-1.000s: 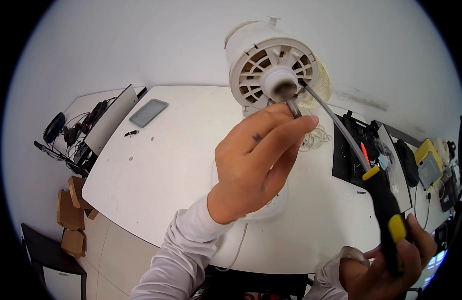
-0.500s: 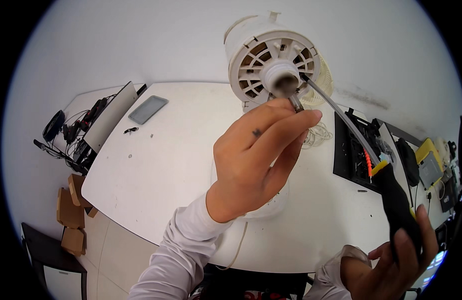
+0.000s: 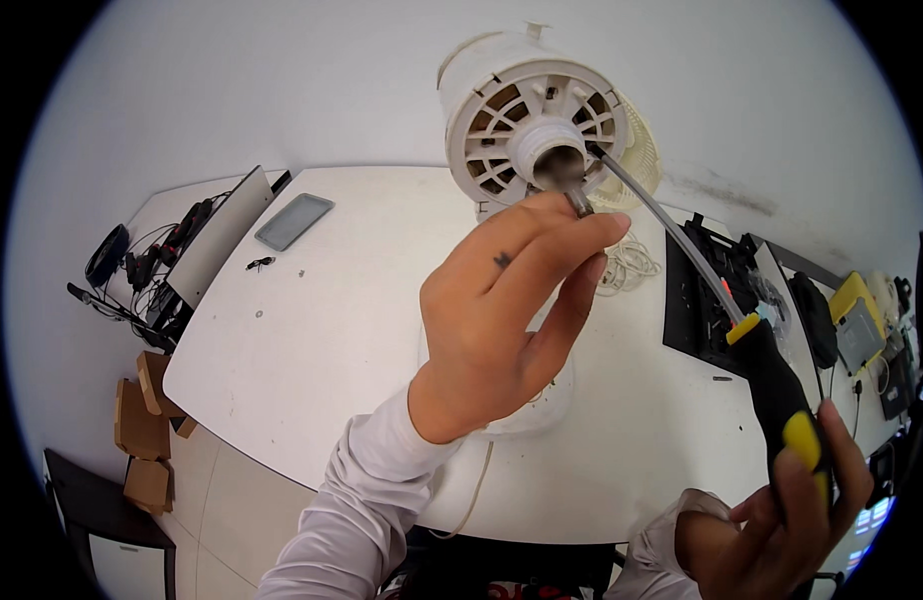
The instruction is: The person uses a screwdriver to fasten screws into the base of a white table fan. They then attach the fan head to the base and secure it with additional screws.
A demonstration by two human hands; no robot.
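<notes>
A white, round fan motor housing (image 3: 530, 130) with slotted vents stands at the far middle, its hollow collar (image 3: 542, 140) facing me. Just below the collar my left hand (image 3: 512, 310) is closed, its fingertips on a short metal pin (image 3: 580, 201). Whether the pin is fixed to the housing is hidden by the fingers. My right hand (image 3: 797, 525), at the lower right, grips a long screwdriver (image 3: 772, 385) by its black and yellow handle. The shaft slants up to the left, and its dark tip is at a vent slot right of the collar.
Behind the housing shows a cream fan grille (image 3: 639, 150), with a coiled white cord (image 3: 630, 268) below. A black tool case (image 3: 697, 320) lies to the right on the white table (image 3: 282, 370). A grey tray (image 3: 295, 221) sits far left; cardboard boxes (image 3: 142, 415) stand beyond the left edge.
The housing and my left hand have shifted slightly left. The screwdriver has turned about its length, showing more yellow on the handle, with its tip still at the vent.
</notes>
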